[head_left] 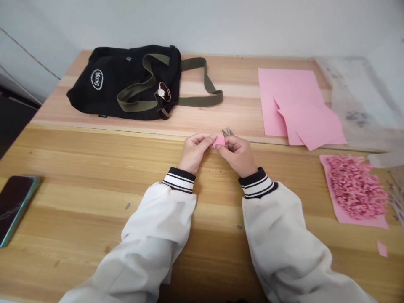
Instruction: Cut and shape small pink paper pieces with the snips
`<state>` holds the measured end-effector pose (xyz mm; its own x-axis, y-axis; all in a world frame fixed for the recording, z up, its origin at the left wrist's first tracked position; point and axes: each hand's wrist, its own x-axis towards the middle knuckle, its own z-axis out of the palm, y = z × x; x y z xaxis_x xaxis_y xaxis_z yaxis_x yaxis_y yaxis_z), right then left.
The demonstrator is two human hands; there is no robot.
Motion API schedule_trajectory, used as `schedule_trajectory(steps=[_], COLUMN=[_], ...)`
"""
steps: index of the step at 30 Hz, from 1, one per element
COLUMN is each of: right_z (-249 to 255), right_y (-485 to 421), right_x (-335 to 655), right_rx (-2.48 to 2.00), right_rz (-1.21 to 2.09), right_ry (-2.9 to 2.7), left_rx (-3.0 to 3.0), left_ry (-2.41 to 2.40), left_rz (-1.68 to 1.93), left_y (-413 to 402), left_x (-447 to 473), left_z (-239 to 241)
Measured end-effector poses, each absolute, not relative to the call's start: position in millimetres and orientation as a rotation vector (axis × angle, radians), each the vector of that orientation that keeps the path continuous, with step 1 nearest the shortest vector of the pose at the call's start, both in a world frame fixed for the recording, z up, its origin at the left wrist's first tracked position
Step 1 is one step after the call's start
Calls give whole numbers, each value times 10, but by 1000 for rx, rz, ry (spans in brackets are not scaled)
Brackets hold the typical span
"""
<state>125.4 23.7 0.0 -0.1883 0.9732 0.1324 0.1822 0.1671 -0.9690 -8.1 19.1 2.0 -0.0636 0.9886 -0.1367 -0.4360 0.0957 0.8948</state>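
Observation:
Between my hands is a small piece of pink paper (219, 141), held up over the middle of the wooden table (94, 168). My left hand (196, 149) pinches its left side between thumb and fingers. On the other side, my right hand (237, 155) grips the paper with the thumb in front and the fingers curled. Just past my right fingers, the grey metal tips of a tool (227, 132) stick out; the rest of it is hidden, and I cannot tell whether the hand holds it.
A black bag (126, 84) with green straps and a wristwatch (161, 92) lies at the back left. Pink sheets (290, 101) lie back right, near clear plastic (362, 101). Pink shreds (356, 187) are heaped at right, above a paper scrap (382, 248). A phone (17, 206) is at left.

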Motion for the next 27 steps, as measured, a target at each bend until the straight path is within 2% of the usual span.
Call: schedule_trajectory(steps=[27], right_z=[4], right_y=[226], right_x=[1238], right_rx=[-1152], right_rz=[1108], right_ry=[-1531], left_rx=[704], left_ry=[1001], left_rz=[1369], left_y=[193], left_x=[-78], left_z=[34])
